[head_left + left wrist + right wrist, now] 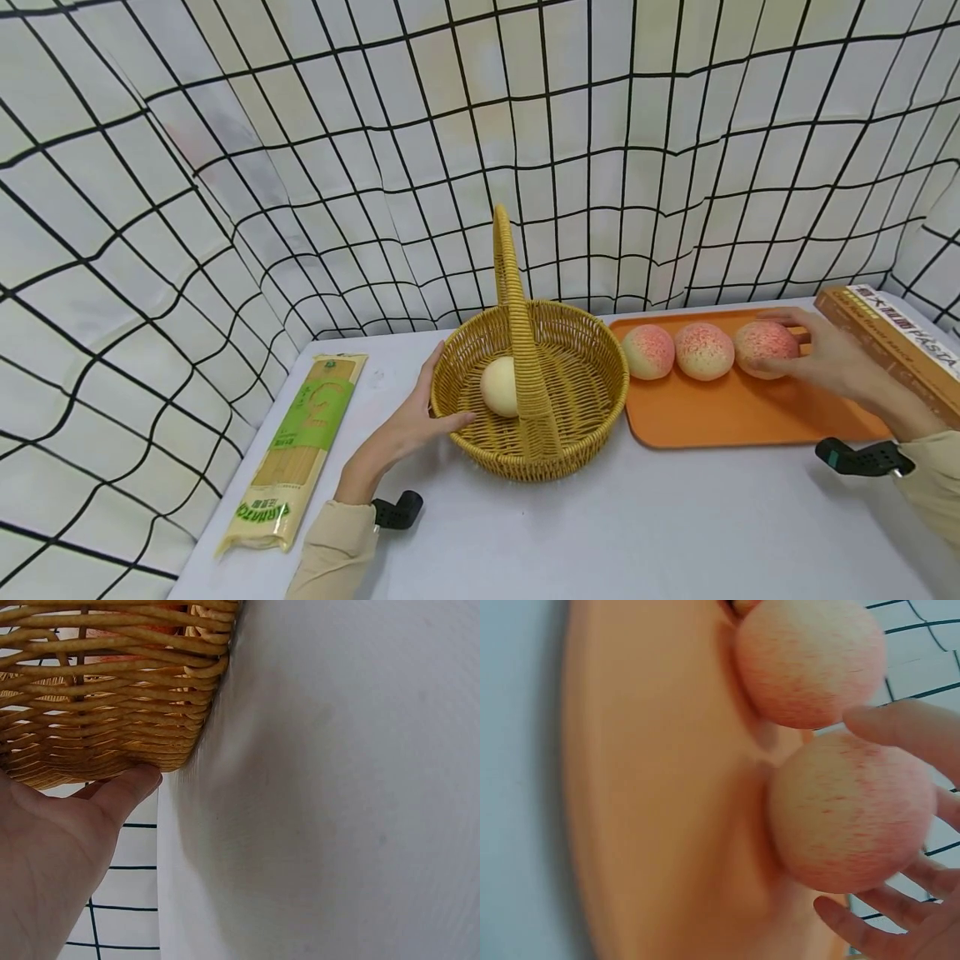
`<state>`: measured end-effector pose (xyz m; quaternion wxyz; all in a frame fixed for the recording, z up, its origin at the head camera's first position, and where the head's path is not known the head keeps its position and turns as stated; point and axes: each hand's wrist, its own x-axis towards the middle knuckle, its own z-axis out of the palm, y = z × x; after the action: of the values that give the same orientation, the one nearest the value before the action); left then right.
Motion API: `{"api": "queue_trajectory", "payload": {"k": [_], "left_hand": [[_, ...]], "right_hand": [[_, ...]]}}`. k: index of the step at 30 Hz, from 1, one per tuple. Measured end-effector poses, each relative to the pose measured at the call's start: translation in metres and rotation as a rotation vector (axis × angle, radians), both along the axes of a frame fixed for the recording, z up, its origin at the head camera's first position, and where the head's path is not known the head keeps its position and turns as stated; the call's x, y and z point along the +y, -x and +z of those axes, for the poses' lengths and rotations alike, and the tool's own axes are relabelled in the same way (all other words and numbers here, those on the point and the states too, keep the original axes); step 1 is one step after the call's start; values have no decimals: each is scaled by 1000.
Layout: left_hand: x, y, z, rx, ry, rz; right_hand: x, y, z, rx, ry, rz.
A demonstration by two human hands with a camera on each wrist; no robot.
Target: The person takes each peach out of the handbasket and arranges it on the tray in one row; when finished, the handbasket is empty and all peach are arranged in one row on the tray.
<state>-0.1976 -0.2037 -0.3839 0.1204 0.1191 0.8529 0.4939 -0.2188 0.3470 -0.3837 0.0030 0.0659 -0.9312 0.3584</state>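
Observation:
A wicker basket (585,446) with a tall arched handle stands mid-table, holding a pale peach (498,387). My left hand (408,425) grips its left side, thumb over the rim; in the left wrist view a fingertip touches the woven outer wall. Three pink and yellow peaches sit in a row on an orange tray (720,421). Around the rightmost peach (763,350) spreads my right hand (825,354), thumb in front and fingers behind. In the right wrist view the fingers are apart, with a gap below that peach (847,817). It appears to be on the tray.
A packet of noodles (300,446) lies along the left side of the table. Beyond the tray's right end is a brown pasta box (892,350). White cloth walls (420,167) with a black grid stand behind and at both sides.

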Motion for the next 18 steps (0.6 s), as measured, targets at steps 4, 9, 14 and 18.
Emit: {"api": "queue_trajectory", "payload": {"k": [4, 9, 14, 18], "left_hand": [[-2, 0, 0, -2, -5, 4], [-5, 0, 1, 2, -9, -2], [-3, 1, -1, -1, -23, -6], [-2, 1, -1, -3, -24, -8]], "right_hand": [[-6, 3, 14, 97, -21, 15], [-41, 6, 46, 267, -7, 62], [-103, 11, 88, 315, 49, 164], [-157, 16, 105, 308, 78, 316]]}}
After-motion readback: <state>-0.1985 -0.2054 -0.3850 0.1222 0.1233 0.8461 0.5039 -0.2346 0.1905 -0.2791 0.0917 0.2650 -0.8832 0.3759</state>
